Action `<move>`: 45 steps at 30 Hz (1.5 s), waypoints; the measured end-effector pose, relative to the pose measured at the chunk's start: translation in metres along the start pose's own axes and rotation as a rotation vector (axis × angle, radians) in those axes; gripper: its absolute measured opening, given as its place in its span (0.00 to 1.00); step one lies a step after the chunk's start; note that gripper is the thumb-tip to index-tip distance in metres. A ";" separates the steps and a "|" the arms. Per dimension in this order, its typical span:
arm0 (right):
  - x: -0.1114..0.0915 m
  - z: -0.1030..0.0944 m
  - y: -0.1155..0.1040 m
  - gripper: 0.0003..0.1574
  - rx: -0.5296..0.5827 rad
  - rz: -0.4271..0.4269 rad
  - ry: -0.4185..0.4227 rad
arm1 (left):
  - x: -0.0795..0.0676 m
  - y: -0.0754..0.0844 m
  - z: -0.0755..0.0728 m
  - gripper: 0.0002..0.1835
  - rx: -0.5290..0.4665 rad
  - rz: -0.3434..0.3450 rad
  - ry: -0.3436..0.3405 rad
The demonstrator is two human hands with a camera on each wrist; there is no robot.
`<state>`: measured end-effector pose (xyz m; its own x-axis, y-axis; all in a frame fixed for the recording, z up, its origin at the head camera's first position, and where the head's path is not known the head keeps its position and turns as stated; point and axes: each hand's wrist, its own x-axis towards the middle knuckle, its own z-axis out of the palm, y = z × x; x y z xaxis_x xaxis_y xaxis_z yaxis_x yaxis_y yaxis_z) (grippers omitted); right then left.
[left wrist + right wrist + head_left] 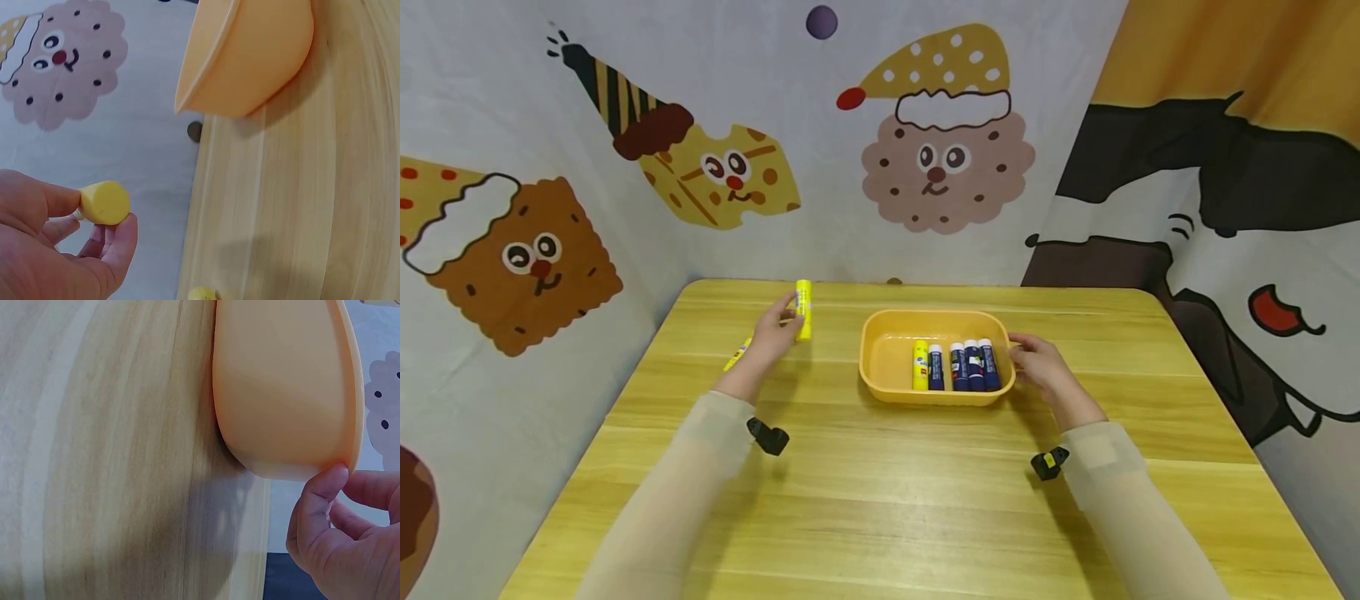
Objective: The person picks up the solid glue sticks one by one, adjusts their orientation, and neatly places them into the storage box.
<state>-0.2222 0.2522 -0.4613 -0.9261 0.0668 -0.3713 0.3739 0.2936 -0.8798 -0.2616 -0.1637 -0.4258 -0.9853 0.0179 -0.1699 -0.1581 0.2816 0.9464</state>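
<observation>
My left hand pinches a yellow glue stick upright between thumb and fingers, to the left of an orange plastic basket. In the left wrist view the round end of that glue stick faces the camera. The right hand grips the basket's right rim; in the right wrist view thumb and fingers meet at the rim's corner. Inside the basket, one yellow glue stick and several dark blue glue sticks with white caps lie in a row. Another yellow glue stick lies on the table, partly hidden by the left hand.
The wooden table reaches back to a cloth printed with cartoon biscuits and cheese. A small black camera sits on each wrist, the left one and the right one both above the tabletop.
</observation>
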 end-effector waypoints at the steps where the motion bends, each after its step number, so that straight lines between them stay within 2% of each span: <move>1: 0.000 0.000 0.000 0.30 -0.003 0.000 0.000 | 0.000 0.000 0.002 0.31 0.000 0.001 -0.007; 7: 0.000 0.001 0.000 0.30 0.004 -0.002 -0.002 | -0.005 0.003 0.017 0.30 -0.023 -0.004 -0.050; 15: -0.001 0.001 -0.002 0.30 0.012 0.006 -0.003 | -0.007 0.000 0.034 0.31 0.007 0.026 -0.098; 19: 0.001 0.000 -0.002 0.30 0.023 0.009 -0.009 | -0.008 0.001 0.042 0.30 0.017 0.010 -0.123; 24: 0.002 -0.001 -0.001 0.30 0.015 0.021 -0.013 | -0.010 0.002 0.054 0.30 0.030 -0.002 -0.137; 28: 0.003 -0.003 -0.001 0.31 0.002 0.031 -0.015 | -0.011 0.002 0.063 0.29 0.044 0.014 -0.139; 38: 0.003 -0.004 -0.002 0.31 0.027 0.033 -0.029 | -0.016 0.005 0.085 0.28 0.067 0.014 -0.166; 45: 0.004 -0.005 -0.001 0.31 0.037 0.031 -0.026 | -0.021 0.010 0.099 0.28 0.046 0.022 -0.178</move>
<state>-0.2266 0.2566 -0.4601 -0.9128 0.0498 -0.4055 0.4040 0.2565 -0.8780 -0.2365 -0.0663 -0.4397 -0.9608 0.1932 -0.1988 -0.1291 0.3226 0.9377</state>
